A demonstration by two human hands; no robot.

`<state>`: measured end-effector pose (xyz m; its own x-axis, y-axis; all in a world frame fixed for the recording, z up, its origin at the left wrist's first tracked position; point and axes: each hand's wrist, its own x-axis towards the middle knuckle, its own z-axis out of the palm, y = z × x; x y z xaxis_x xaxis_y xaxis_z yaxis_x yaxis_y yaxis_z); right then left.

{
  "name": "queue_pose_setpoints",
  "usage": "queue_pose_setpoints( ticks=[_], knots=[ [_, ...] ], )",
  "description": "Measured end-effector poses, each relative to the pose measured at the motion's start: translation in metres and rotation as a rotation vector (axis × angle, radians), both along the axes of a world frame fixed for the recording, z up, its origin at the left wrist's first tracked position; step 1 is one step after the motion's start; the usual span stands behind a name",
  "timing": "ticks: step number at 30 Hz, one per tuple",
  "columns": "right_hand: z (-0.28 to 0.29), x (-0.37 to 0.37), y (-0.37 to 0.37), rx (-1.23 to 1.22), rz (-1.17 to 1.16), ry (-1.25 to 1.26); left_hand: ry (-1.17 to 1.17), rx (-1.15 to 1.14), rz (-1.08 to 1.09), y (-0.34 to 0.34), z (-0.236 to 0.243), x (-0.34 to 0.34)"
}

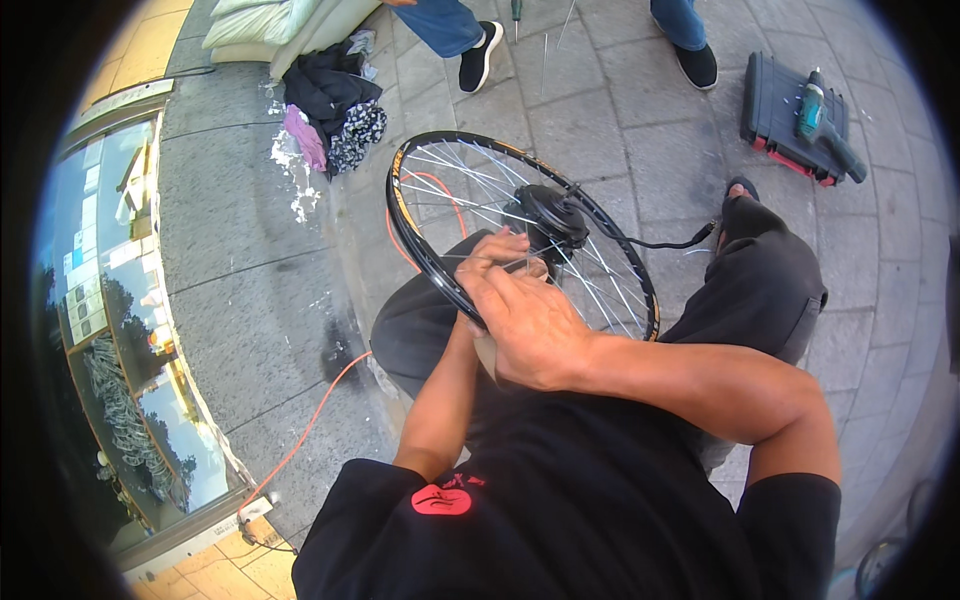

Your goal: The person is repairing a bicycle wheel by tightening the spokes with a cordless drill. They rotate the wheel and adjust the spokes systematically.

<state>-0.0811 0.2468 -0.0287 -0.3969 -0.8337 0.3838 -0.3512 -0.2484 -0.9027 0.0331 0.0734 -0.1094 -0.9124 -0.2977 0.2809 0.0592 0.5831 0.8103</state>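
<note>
Clothes (330,105): heaped far left on the pavement.
Cable (310,425): orange, trailing near left.
Wheel (420,235): rested across the lap, centre.
Left hand (500,250): pinching a spoke (520,265) beside the hub (550,215).
Right hand (530,320): clamped over the rim, near side.
Drill (825,125): lying on its case (775,110), far right.

right hand (525,325): crossed over, fingers curled | left hand (500,245): mostly hidden, fingers pinched

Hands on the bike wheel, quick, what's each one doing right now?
Left hand: mostly hidden behind the right; fingers pinching a spoke, it seems.
Right hand: laid over the wheel rim, fingers curled; grip cannot be told.
</note>
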Motion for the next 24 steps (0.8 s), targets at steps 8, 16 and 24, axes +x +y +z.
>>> queue_pose_setpoints(
  ticks=[8, 16, 24],
  knots=[
    [0.006, 0.008, -0.027, 0.058, -0.134, 0.026, -0.205, 0.859, 0.450, 0.085, 0.023, 0.022],
    [0.001, 0.008, -0.024, 0.022, -0.127, 0.050, -0.367, 1.377, 0.479, 0.064, 0.025, 0.028],
    [0.005, 0.006, -0.025, 0.041, -0.118, -0.002, -0.498, 1.526, 0.478, 0.051, 0.024, 0.027]
  ],
)
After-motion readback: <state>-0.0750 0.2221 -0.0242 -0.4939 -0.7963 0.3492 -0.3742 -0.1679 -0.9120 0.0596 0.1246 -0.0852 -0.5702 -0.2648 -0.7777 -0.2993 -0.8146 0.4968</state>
